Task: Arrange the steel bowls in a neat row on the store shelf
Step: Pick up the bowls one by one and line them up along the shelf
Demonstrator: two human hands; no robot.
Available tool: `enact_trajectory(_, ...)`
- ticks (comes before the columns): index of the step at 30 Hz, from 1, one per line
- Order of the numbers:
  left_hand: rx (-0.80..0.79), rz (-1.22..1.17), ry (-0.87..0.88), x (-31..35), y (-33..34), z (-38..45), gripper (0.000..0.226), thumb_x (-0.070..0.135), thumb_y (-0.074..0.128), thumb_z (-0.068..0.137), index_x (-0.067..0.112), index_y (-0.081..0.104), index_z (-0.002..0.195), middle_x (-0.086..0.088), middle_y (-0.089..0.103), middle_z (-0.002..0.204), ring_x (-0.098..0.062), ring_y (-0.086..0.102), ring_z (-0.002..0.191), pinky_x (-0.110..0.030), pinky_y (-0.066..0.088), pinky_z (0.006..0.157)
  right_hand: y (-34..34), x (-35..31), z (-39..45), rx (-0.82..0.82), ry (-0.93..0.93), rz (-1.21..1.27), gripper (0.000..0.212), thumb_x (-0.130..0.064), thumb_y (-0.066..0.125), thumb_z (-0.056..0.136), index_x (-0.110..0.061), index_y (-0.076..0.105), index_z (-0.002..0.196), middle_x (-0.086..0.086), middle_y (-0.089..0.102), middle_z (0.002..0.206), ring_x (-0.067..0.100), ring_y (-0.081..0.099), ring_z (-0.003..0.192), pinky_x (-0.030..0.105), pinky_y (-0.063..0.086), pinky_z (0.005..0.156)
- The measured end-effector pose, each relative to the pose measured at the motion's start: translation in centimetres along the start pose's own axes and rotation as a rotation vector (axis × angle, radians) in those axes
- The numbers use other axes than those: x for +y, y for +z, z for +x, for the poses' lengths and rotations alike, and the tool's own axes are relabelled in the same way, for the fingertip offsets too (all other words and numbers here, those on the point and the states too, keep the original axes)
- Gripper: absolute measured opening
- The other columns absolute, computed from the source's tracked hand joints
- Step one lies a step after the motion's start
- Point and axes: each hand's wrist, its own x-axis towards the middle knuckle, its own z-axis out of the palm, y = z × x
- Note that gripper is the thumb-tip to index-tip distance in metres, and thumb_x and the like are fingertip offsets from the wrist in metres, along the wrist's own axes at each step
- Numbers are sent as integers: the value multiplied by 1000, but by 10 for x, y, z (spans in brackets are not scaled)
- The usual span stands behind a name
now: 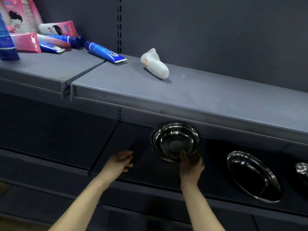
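A: Head view: the right hand (191, 165) pinches the near rim of the steel bowl (175, 141) on the lower shelf (141, 164); the left hand (120, 162) rests loosely curled, holding nothing.

B: 2 more bowls (254, 175) lie right. A rim-only pinch could tip it.

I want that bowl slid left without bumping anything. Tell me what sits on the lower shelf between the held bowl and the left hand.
Nothing visible does. The right hand grips the near rim of the steel bowl, and the stretch of lower shelf leading to the left hand shows only bare dark surface, though it is dim there. The flat steel plate lies on the other side.
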Motion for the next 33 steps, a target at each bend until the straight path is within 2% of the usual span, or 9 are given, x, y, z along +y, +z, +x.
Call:
enact_trajectory(2, 9, 0, 1, 5, 8, 4, 21, 24, 54, 100, 29, 58, 120, 4, 66, 119, -13, 71, 95, -26, 55, 78, -3, 2, -2, -37, 79, 112, 84, -61, 76, 77, -20, 48, 145, 8, 54, 145, 30, 54, 132, 43, 49, 103)
enact_trajectory(4, 15, -3, 0, 9, 15, 6, 21, 22, 54, 100, 27, 58, 120, 3, 66, 116, -14, 71, 94, -24, 55, 75, -6, 1, 0, -85, 161, 193, 53, -49, 74, 86, -20, 55, 126, 5, 68, 118, 28, 69, 104, 44, 58, 86)
enact_trajectory(6, 9, -3, -8, 13, 20, 7, 22, 20, 54, 100, 25, 59, 121, 3, 66, 115, -14, 70, 95, -24, 55, 75, -9, -2, 4, -138, 264, 240, 23, -31, 70, 95, -23, 55, 110, 1, 68, 98, 23, 67, 85, 47, 58, 87)
enact_trajectory(11, -17, 12, -24, 15, 28, 8, 23, 21, 53, 101, 24, 59, 123, 3, 67, 116, -14, 70, 96, -28, 57, 81, -11, 2, 10, -210, 341, 189, 12, -20, 63, 100, -11, 66, 107, 6, 67, 88, 17, 61, 73, 36, 52, 75)
enact_trajectory(18, -30, 9, -54, 12, 34, 9, 28, 20, 53, 100, 22, 58, 128, 1, 67, 118, -15, 70, 96, -28, 56, 80, -13, 12, 3, -204, 360, 211, 10, -13, 59, 101, -11, 68, 98, 5, 65, 77, 16, 60, 65, 29, 53, 64)
enact_trajectory(21, -35, -17, -72, 10, 38, 14, 32, 18, 54, 100, 20, 54, 132, -1, 66, 118, -17, 70, 96, -27, 56, 77, -20, 19, -1, -184, 361, 179, 15, -13, 57, 100, -11, 70, 106, 2, 62, 74, 12, 59, 61, 24, 51, 57)
enact_trajectory(27, 51, -108, -96, 10, 53, 30, 50, 15, 54, 99, 16, 39, 146, 3, 63, 106, -22, 67, 97, -33, 55, 78, -42, 25, -7, -137, 338, 128, 19, -6, 52, 100, -11, 69, 103, 5, 65, 79, 15, 60, 67, 26, 52, 63)
enact_trajectory(30, 157, -10, -66, 19, 65, 43, 57, 23, 60, 96, 20, 36, 147, -5, 59, 131, -23, 61, 113, -36, 49, 94, -55, 24, -4, -131, 323, 112, 18, -6, 53, 99, -13, 70, 101, 4, 67, 79, 15, 62, 67, 27, 53, 65)
enact_trajectory(33, 239, 261, 139, 32, 83, 42, 57, 28, 63, 93, 22, 40, 145, -6, 48, 143, -22, 49, 128, -39, 44, 102, -73, 25, -3, -107, 313, 121, 17, -7, 54, 98, -13, 70, 101, 3, 68, 79, 17, 62, 71, 30, 53, 69)
